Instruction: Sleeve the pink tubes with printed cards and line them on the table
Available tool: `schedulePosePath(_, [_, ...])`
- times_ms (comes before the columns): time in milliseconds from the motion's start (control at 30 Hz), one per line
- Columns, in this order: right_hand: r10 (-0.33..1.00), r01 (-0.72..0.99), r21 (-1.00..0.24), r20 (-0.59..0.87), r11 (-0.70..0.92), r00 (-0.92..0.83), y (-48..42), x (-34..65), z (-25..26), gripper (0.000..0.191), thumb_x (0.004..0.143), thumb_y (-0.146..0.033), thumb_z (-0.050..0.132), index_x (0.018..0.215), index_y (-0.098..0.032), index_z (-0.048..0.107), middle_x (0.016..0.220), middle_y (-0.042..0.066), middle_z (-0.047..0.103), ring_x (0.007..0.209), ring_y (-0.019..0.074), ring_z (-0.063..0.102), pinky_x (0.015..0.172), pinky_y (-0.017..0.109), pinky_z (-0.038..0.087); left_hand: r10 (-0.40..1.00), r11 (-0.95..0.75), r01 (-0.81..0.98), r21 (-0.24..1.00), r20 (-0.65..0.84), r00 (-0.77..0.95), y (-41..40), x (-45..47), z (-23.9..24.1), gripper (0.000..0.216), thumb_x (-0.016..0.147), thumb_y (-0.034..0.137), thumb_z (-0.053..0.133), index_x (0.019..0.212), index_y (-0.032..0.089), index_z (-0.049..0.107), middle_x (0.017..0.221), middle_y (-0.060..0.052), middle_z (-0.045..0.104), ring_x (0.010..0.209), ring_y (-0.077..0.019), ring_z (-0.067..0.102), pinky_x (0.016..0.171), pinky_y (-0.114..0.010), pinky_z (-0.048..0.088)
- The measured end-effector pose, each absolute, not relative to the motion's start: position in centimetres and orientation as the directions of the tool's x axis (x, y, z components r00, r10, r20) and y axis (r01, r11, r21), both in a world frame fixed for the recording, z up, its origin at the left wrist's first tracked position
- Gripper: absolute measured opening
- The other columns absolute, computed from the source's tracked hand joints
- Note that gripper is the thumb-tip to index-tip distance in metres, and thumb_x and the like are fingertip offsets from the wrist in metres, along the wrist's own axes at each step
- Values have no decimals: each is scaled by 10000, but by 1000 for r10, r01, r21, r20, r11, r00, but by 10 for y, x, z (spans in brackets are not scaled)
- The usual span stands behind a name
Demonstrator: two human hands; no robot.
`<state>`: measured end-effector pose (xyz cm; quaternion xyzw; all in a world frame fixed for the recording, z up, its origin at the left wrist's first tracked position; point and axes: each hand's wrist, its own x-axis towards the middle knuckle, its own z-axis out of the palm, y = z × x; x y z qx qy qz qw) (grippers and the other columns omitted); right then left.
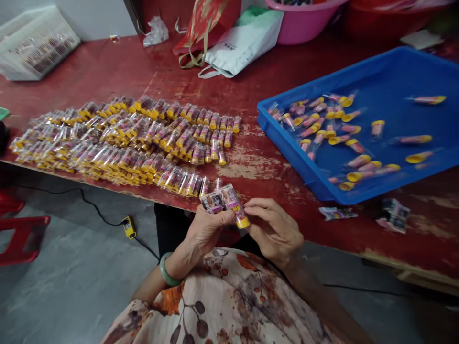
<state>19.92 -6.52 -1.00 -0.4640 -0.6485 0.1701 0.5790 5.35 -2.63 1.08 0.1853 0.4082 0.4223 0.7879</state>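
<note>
My left hand (pixel 204 231) and my right hand (pixel 274 229) meet at the near edge of the red table (pixel 258 157). Between them they pinch a small clear tube with a yellow cap (pixel 234 205) and a printed label (pixel 214 201) wrapped partly round it. The left thumb presses the label; the right fingers grip the capped end. A green bangle (pixel 165 271) circles my left wrist. Just beyond the hands lies a large heap of labelled yellow-capped tubes (pixel 125 141) in rows.
A blue tray (pixel 380 81) at the right holds several unlabelled tubes. Loose labels (pixel 337 213) and a label stack (pixel 393 215) lie by it. Bags (pixel 236 43), a pink basin (pixel 304 19) and a plastic package (pixel 34 43) stand at the back. A red stool (pixel 21 236) is on the floor.
</note>
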Motion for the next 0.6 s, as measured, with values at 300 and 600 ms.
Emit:
schedulePosePath(300, [678, 508, -674, 703, 536, 217, -62, 184, -5, 308, 753, -8, 597, 954, -223, 689, 909, 37, 687, 764, 160, 664, 671, 300, 568, 817, 576, -502, 646, -476, 325, -29, 55, 0, 400, 460, 226, 906, 784, 146, 686, 749, -5, 687, 649, -121, 602, 672, -253, 490])
schedulePosePath(600, [662, 568, -644, 718, 513, 217, -68, 181, -7, 289, 763, -20, 594, 931, -234, 692, 891, 39, 691, 732, 159, 664, 595, 275, 557, 807, 591, -505, 629, -476, 351, -33, 57, 2, 419, 476, 241, 905, 820, 147, 687, 753, -18, 692, 641, -129, 611, 667, -266, 497])
